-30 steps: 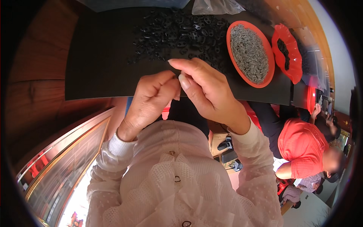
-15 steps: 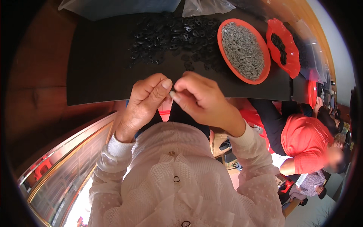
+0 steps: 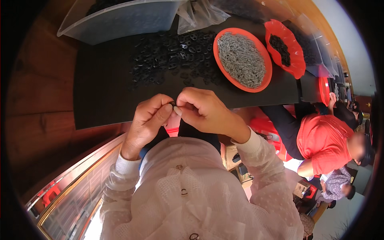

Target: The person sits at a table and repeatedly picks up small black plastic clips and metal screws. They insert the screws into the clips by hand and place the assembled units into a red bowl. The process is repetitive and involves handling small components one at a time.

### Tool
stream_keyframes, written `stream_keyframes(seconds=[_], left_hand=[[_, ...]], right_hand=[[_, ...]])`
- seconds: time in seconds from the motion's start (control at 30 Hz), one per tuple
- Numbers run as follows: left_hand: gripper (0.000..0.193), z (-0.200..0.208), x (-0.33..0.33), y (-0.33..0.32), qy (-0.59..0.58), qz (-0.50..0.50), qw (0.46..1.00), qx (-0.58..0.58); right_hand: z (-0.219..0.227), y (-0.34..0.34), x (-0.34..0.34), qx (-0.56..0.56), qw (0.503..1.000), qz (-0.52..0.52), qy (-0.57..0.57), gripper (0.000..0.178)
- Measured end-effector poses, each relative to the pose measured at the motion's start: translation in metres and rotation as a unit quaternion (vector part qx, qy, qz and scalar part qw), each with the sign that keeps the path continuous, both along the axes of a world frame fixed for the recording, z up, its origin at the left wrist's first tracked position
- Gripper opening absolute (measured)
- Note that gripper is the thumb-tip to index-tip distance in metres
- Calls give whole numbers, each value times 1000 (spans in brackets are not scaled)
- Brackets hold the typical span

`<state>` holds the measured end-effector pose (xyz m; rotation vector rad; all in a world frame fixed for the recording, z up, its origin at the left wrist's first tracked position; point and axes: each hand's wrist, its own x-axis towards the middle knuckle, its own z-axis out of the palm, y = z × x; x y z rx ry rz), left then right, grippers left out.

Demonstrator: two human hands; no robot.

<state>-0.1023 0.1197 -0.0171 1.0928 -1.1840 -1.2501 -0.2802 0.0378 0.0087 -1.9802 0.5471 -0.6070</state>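
Note:
A small black plastic part (image 3: 173,103) sits at the meeting fingertips of my two hands, just in front of the table's near edge. My left hand (image 3: 149,122) pinches it between thumb and forefinger. Against its other side my right hand (image 3: 210,113) has thumb and forefinger closed; anything else in that pinch is too small to make out. Many loose black parts (image 3: 172,60), some with holes, lie spread on the dark table (image 3: 100,94) beyond. An orange-red dish (image 3: 269,68) of small grey metal pins (image 3: 242,60) stands at the right of them.
A scalloped red bowl (image 3: 299,66) with dark pieces (image 3: 279,49) stands right of the dish. At the back are a translucent bin (image 3: 124,26) and a clear plastic bag (image 3: 202,18). To the right sits a person in a red shirt (image 3: 324,136).
The view has shifted, so more of the back bin shows and the table sits lower in the picture. The black part now shows between my fingertips; both hands stay together.

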Motion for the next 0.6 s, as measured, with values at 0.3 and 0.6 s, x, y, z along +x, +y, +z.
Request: stream_keyframes(seconds=[0.3, 0.6], left_hand=[[13, 1, -4, 1, 10, 30, 999, 36], [14, 0, -8, -4, -2, 28, 999, 23]], right_hand=[[-3, -1, 10, -123, 992, -28, 14, 16], [3, -5, 7, -188, 979, -12, 73, 28]])
